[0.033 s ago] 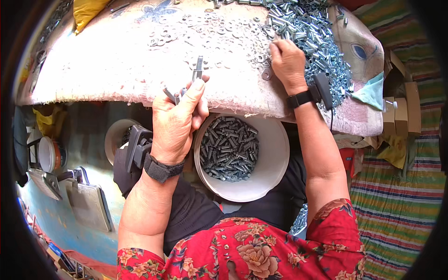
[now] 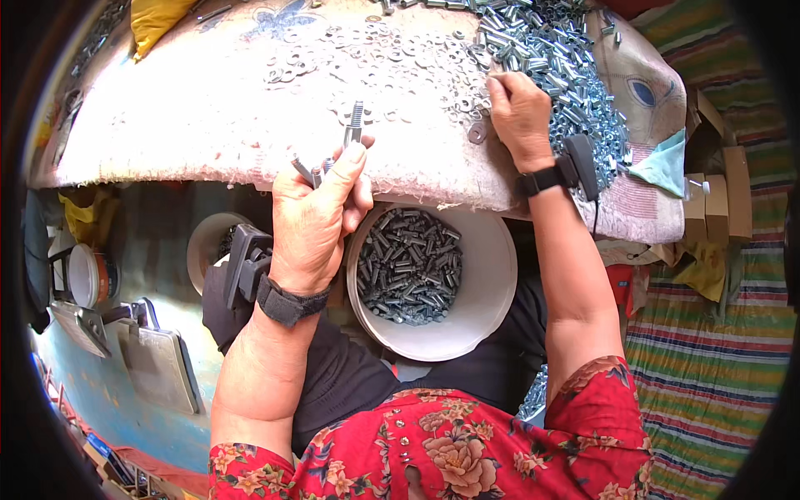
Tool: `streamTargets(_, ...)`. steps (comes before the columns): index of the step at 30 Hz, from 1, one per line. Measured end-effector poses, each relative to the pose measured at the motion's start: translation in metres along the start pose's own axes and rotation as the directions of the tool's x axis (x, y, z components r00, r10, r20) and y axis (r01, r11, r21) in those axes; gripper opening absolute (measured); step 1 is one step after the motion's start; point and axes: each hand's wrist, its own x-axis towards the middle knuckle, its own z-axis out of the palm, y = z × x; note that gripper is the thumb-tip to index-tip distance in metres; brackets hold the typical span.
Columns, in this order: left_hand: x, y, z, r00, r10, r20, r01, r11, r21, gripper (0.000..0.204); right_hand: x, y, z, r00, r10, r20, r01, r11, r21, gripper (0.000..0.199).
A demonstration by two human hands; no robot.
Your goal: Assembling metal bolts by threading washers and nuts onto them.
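My left hand (image 2: 321, 196) is closed round several metal bolts at the near edge of the padded table. One threaded bolt (image 2: 356, 125) stands upright between thumb and forefinger, its lower part in a smooth sleeve. Other metal ends (image 2: 306, 171) poke out beside the thumb. My right hand (image 2: 521, 117) rests at the left side of a heap of shiny metal sleeves (image 2: 542, 50), with small nuts (image 2: 593, 125) along its near part. Its fingers are curled and pressed together; what they hold is hidden. Flat washers (image 2: 387, 50) lie scattered to its left.
Below the table edge, between my knees, a white bucket (image 2: 492, 283) holds many assembled bolts (image 2: 408, 267). A smaller white bucket (image 2: 200, 250) stands further left. A pale green cloth (image 2: 664, 167) hangs at the table's right corner, near cardboard boxes (image 2: 725, 204).
My right hand has shifted slightly to the right beside the heap, its fingers still curled. My left hand and its bolts have stayed in place.
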Motion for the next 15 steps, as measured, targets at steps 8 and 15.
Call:
streamTargets(8,-0.002,-0.004,0.001,0.999,-0.034,0.016,0.034,0.999,-0.016,0.017,-0.02,-0.037,-0.014,0.973,-0.157,0.168,0.159,0.987,0.001,0.013)
streamTargets(15,-0.002,-0.006,-0.001,0.997,-0.061,0.039,0.061,0.998,0.006,0.022,-0.02,-0.039,-0.016,0.922,-0.124,0.366,0.135,0.991,-0.005,0.019)
